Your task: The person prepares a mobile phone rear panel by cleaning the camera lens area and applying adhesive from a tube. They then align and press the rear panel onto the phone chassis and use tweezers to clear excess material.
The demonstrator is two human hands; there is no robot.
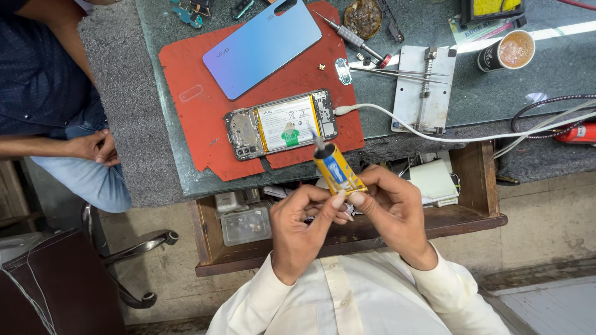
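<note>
While the opened phone (281,125) lies face down on the red mat (192,93) with its battery and boards showing, both hands hold a small yellow tube (336,169) just in front of the counter (155,161) edge. The left hand (302,229) has its fingers (332,201) closed round the tube's lower end, and the right hand (392,211) pinches the same end from the other side (its fingers curled shut too). The tube has a blue label and tilts up towards the phone, its thin nozzle just over the phone's lower edge. The blue back cover (261,46) rests above the phone on the mat. A white cable (397,121) runs into the phone's right end. A metal holder (424,87), a screwdriver (351,36) and a paper cup (508,51) lie further right. Another person's hand (93,147) rests at the left.
</note>
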